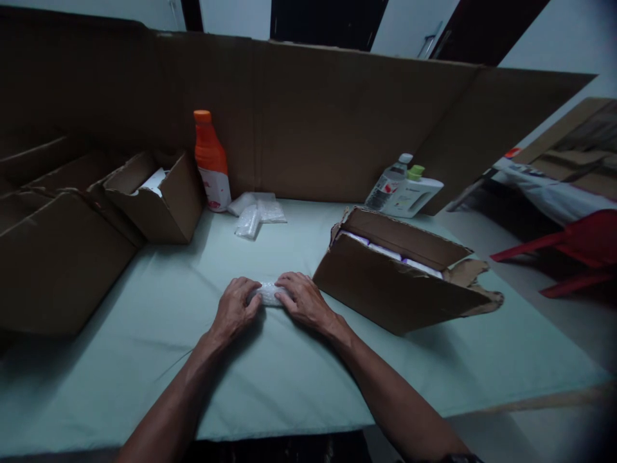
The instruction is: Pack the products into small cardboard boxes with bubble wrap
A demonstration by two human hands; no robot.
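A small item wrapped in clear bubble plastic [268,294] lies on the pale green table cover [270,379] in front of me. My left hand [234,310] grips its left end with curled fingers. My right hand [303,299] presses on its right end, fingers bent over it. Most of the wrapped item is hidden under both hands. An open cardboard box [395,283] holding several white wrapped items sits just right of my right hand.
An orange bottle [211,161] stands at the back, with loose clear plastic bags [255,212] beside it. Two bottles [405,190] lean against the tall cardboard wall [313,116]. Another open box [154,196] and flat cardboard [58,257] are at the left. Red chair [573,247] at right.
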